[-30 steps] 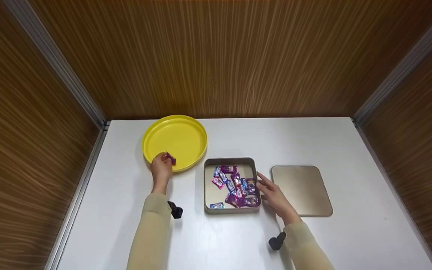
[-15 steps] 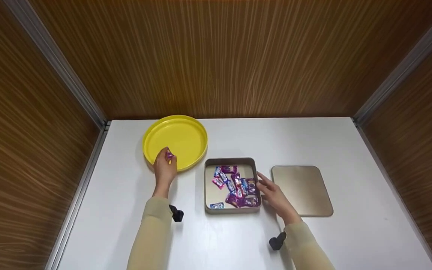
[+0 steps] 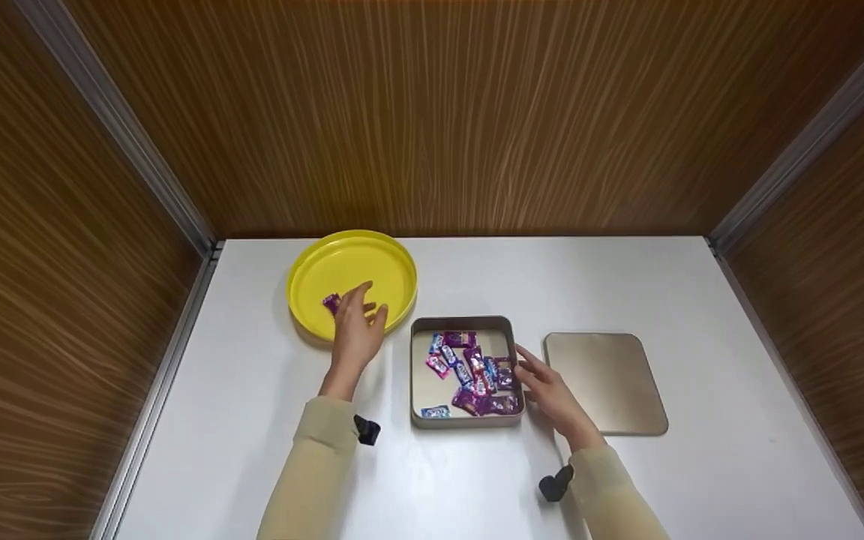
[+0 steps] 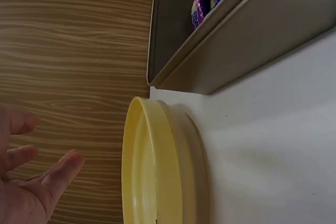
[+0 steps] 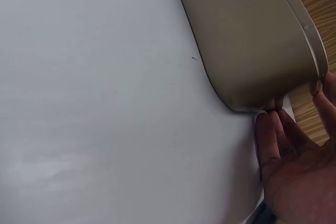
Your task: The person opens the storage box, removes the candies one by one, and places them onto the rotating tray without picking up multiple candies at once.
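My left hand (image 3: pixel 355 334) is above the near part of a round yellow tray (image 3: pixel 379 259), thumb and fingers spread apart with nothing between them. A purple-wrapped candy (image 3: pixel 331 303) is in the tray, just left of the fingers and partly hidden by them. In the left wrist view the hand (image 4: pixel 31 182) is beside the yellow rim (image 4: pixel 157 150). My right hand (image 3: pixel 553 391) rests its fairly straight fingers against the right wall of a square metal tin (image 3: pixel 469 422). Several candies in purple, blue and pink wrappers (image 3: pixel 475 360) lie inside; the right wrist view shows fingertips touching the tin's corner (image 5: pixel 257 77).
A flat square metal lid (image 3: pixel 608 382) lies on the white table (image 3: pixel 477 487), right of the tin and partly behind my right hand. Wood-grain panels (image 3: pixel 432 120) stand at the back and both sides. The tin stands just right of and nearer than the tray.
My left hand has let go of the purple candy, which now lies in the yellow tray. The fingers have spread and the hand has moved to the right. My right hand stays at the tin.
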A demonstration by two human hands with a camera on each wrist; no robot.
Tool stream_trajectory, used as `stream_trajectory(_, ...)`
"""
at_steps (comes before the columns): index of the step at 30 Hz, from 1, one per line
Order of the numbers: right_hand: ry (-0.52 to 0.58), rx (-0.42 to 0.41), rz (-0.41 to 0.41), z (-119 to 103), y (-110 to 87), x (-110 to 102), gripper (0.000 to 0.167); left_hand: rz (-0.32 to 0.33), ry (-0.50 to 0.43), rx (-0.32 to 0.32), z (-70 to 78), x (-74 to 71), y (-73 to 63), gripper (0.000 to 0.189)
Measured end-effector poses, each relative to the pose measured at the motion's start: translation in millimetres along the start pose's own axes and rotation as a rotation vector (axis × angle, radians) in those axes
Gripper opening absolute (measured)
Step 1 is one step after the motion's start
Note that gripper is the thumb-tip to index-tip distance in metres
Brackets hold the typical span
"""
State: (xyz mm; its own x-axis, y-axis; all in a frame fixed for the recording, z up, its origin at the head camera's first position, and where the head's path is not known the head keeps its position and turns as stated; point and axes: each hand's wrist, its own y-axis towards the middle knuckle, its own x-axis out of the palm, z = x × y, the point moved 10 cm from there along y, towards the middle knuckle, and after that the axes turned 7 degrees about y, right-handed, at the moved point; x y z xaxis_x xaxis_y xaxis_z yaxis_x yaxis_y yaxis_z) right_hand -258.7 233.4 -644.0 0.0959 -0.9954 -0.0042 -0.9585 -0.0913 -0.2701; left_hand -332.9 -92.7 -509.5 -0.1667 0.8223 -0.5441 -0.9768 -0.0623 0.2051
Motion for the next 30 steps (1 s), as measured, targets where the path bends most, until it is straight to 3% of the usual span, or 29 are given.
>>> stream_trajectory(4, -0.001, 0.008, 0.005, 0, -0.3, -1, 0.054, -0.099, 0.076, 0.041, 15.6, 18.4, -9.8, 0.045)
stream_trajectory(11, -0.002, 0.024, 0.02, 4, -2.8, -3, 0.053, -0.428, 0.258, 0.118, 28.8, 72.3, -43.1, 0.043)
stream_trajectory(15, 0.009, 0.017, 0.022, 4, -3.7, -3, 0.053, -0.555, 0.383, 0.202, 33.1, 98.4, -65.5, 0.044)
stream_trajectory(21, 0.013, 0.024, 0.019, 4, -2.8, -2, 0.054, -0.631, 0.52, 0.361, 38.6, 123.7, -86.9, 0.036)
stream_trajectory(30, 0.002, 0.04, -0.025, -19, -12.7, 8, 0.054, -0.66, 0.66, 0.519, 33.2, 139.9, -95.5, 0.02)
